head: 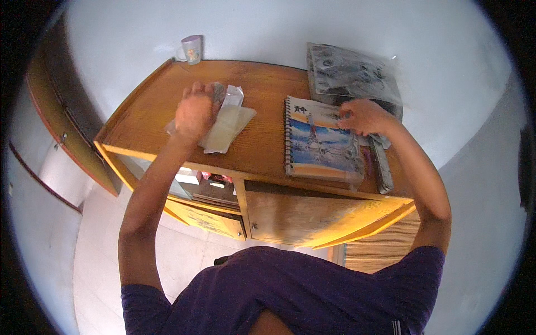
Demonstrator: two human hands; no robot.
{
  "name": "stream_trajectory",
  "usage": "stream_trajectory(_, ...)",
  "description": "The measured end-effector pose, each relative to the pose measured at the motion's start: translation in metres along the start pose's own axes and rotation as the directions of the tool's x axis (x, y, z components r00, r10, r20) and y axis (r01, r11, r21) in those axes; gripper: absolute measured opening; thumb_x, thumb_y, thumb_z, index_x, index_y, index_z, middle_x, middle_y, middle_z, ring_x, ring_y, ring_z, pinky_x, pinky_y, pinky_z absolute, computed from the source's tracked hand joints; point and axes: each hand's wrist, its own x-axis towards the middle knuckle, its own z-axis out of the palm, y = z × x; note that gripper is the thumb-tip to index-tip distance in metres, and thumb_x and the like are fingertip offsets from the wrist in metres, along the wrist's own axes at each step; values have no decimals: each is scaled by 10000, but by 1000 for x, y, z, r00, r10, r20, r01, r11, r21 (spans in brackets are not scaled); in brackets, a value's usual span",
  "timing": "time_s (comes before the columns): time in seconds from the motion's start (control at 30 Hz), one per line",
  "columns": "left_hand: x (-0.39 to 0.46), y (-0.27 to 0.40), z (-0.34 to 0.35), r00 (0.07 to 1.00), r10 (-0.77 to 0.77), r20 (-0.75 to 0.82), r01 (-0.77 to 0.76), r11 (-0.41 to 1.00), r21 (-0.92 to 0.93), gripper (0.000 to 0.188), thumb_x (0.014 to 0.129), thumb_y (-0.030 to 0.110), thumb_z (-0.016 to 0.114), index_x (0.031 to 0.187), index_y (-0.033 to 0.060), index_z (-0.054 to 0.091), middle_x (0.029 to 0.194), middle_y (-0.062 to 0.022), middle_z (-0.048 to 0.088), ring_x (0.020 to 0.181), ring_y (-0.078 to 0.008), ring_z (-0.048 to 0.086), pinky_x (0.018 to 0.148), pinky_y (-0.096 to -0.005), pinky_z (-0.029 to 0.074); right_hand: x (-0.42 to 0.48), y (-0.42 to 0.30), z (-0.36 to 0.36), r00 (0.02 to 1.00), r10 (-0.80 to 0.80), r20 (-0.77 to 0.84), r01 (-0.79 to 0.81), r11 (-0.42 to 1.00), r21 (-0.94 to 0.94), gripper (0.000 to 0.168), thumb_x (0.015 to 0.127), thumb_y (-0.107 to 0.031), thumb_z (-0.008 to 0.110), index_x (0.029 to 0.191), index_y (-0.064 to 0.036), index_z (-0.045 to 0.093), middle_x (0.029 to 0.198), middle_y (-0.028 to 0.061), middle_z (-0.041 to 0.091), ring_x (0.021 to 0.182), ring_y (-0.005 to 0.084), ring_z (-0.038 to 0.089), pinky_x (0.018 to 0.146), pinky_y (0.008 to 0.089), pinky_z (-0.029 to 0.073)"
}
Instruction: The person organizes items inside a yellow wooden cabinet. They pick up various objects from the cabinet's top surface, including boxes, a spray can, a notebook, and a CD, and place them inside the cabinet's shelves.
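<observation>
My left hand (194, 109) is over the left half of the wooden cabinet top (259, 138), at a greyish item (218, 93) partly hidden by its fingers; whether it grips this item cannot be told. Clear plastic packets (228, 125) lie beside and partly under that hand. My right hand (356, 117), fingers curled, is over the upper right part of a spiral-bound notebook (322, 146) with a printed tower picture. What its fingertips touch is unclear. Right of the notebook lie a long grey case (382, 167) and a thin purple item (367, 162).
A mug (192, 50) stands at the back left edge against the wall. Plastic-wrapped dark printed sheets (351, 71) lean at the back right. Below the top are a glass-fronted shelf holding small boxes (187, 176) and a wooden door (301, 217). A brown door (71, 121) stands at the left.
</observation>
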Motion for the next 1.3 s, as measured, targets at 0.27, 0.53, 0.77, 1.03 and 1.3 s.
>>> stream_trajectory(0.27, 14, 119, 39, 766, 279, 580, 220, 734, -643, 382, 766, 350, 640, 950, 18, 603, 847, -194, 633, 840, -330, 618, 734, -416, 481, -32, 40, 56, 923, -192, -333, 191, 981, -35, 363, 776, -248, 646, 1060, -35, 568, 852, 158, 628, 764, 264, 622, 695, 360, 480)
stream_trajectory(0.53, 27, 133, 36, 589, 162, 791, 680, 429, -594, 365, 763, 302, 659, 905, -30, 608, 794, -128, 622, 705, -207, 602, 616, -310, 487, -50, -1, 94, 955, -249, -164, 157, 888, -433, 393, 858, -299, 509, 1146, -31, 521, 1178, 193, 502, 1054, 356, 502, 882, 422, 429)
stream_trajectory(0.77, 25, 146, 22, 476, 230, 849, 863, 62, -501, 197, 769, 249, 656, 794, 61, 601, 667, -22, 566, 526, -96, 491, 401, -213, 347, -41, -5, 113, 922, -231, -312, 198, 971, -134, 382, 855, -211, 485, 1183, -17, 488, 1156, 223, 493, 1079, 353, 471, 931, 416, 387)
stream_trajectory(1.03, 29, 120, 5, 564, 49, 824, 816, -184, -547, 133, 758, 174, 614, 820, 60, 585, 678, -25, 578, 513, -125, 518, 420, -236, 384, -19, 0, 124, 790, -397, -466, 410, 909, -80, 391, 832, -140, 489, 1175, 46, 472, 1162, 214, 494, 1068, 361, 470, 945, 400, 375)
stream_trajectory(1.3, 36, 47, -58, 609, -149, 779, 765, -148, -626, 264, 734, 165, 608, 945, 12, 563, 870, -101, 604, 802, -202, 593, 769, -331, 486, -40, 65, 53, 921, 74, -382, -185, 947, -262, 513, 810, -298, 587, 1251, -73, 455, 1284, 199, 434, 1159, 346, 447, 942, 404, 396)
